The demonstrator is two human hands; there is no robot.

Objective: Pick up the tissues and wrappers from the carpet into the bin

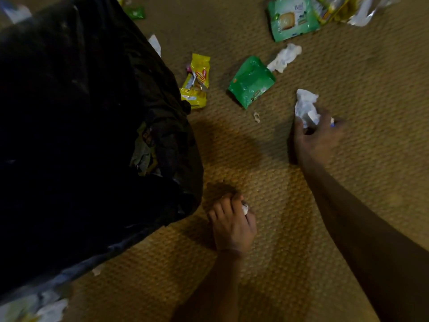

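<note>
The bin (76,135), lined with a black bag, fills the left side; some wrappers show inside it. My right hand (318,138) grips a crumpled white tissue (305,105) on the tan carpet (267,263). Close to the bin's corner, my left hand (232,224) is closed on a small white scrap (245,208). Lying on the carpet beyond are a green wrapper (250,81), yellow wrappers (197,82), another white tissue (284,58) and a tiny scrap (256,117).
At the top right lie a large green biscuit packet (292,18), a yellow-green wrapper (334,8) and a white wrapper (362,13). A small green wrapper (135,12) and white paper (155,44) lie behind the bin. More litter (46,307) sits at the bottom left.
</note>
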